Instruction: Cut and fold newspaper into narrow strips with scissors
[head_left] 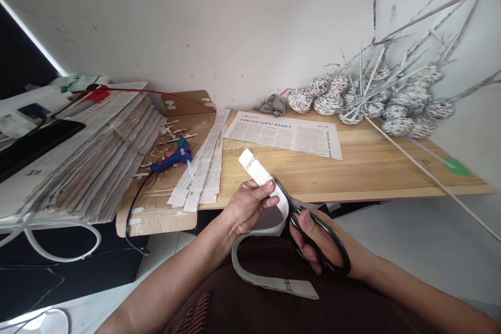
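Observation:
Between thumb and fingers, my left hand [252, 203] pinches a long narrow newspaper strip [249, 163]. One end of the strip sticks up past the thumb, while the rest loops down and curls over my lap. My right hand [313, 235] grips black-handled scissors [340, 250], fingers and thumb through the loops. Their blades lie along the strip's right edge, just beside my left fingertips; whether they are cutting the paper is hard to make out. Beyond my hands, a printed newspaper sheet [284, 134] lies flat on the wooden table.
Several cut newspaper strips [207, 167] lie left of centre. A blue glue gun [172, 159] with a black cord rests on cardboard [156, 219] among paper scraps. Stacked newspapers [117, 151] stand at far left. Woven paper gourds [407, 94] with long stems crowd the back right of the table [376, 177].

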`<state>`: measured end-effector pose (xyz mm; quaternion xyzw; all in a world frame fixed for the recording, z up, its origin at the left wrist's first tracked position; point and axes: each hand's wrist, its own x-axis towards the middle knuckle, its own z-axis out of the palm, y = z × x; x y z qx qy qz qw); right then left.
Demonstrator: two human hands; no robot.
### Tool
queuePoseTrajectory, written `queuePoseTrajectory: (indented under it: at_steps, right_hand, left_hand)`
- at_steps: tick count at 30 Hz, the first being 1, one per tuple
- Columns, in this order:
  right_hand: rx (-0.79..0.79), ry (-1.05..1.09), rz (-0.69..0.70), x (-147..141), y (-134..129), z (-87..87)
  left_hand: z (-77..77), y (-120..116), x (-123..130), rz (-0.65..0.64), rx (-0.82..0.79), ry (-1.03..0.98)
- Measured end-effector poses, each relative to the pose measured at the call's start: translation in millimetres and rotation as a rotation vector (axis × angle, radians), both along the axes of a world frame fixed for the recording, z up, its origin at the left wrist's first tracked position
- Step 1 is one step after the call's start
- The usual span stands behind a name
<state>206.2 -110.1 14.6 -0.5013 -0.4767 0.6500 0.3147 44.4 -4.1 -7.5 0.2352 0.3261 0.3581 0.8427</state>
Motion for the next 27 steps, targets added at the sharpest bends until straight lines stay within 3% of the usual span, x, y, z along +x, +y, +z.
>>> queuePoseTrajectory:
  at_steps: [8, 16, 27]
  right_hand:
    - [-0.044, -0.048, 0.000, 0.0, 0.9, 5.7]
    - [0.068, 0.021, 0.057, 3.4, -2.2, -6.3]
    - [-0.011, -0.040, 0.000, -1.6, 0.1, 2.1]
  left_hand:
    - [2.7, 5.4, -6.8, 0.002, 0.033, -0.006]
    - [3.0, -2.5, -2.0, -0.085, 0.041, 0.019]
    - [1.9, 0.7, -2.5, 0.009, 0.022, 0.005]
